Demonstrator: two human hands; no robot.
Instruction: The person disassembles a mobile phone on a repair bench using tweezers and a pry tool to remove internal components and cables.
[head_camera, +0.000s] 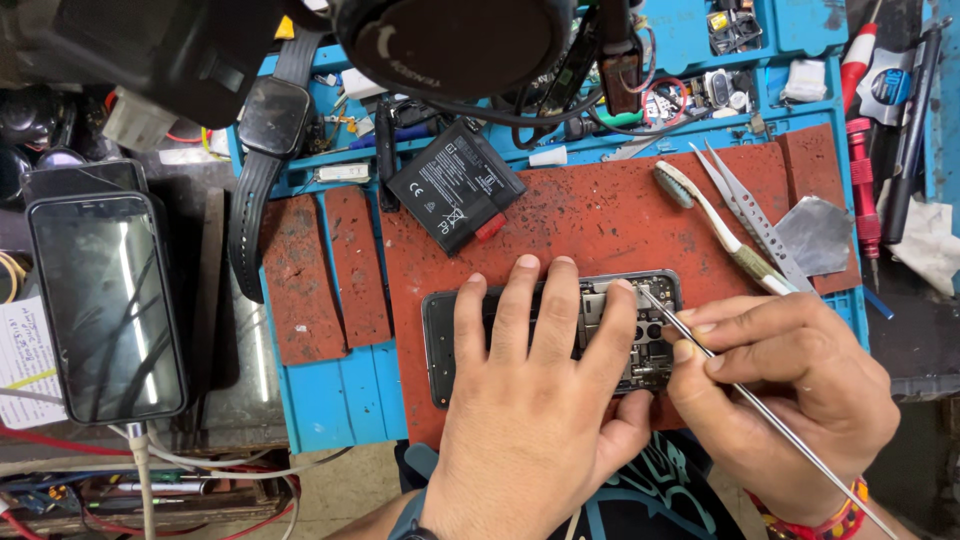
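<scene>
An opened phone (640, 330) lies face down on the red mat (600, 215), near the mat's front edge and towards its right half. The left hand (535, 400) lies flat over the phone's middle, fingers (525, 300) spread and pressing, closed on nothing; it hides most of the phone's inside. The right hand (790, 390) pinches a thin metal probe (760, 405) between thumb and forefinger, its tip touching the exposed boards near the phone's back right corner. The probe's far end runs out of the lower right of the view. Just behind the right hand lie a toothbrush (715, 220) and tweezers (745, 210), close enough to crowd that side. A loose battery (455, 185) sits at the mat's back left edge, well apart from the hands. The mat's centre behind the phone is bare. On the bench's left edge a second phone (105, 305) lies screen up. A dark lens housing (450, 40) cuts off the back of the blue tray (340, 400), whose small parts are hard to make out.
</scene>
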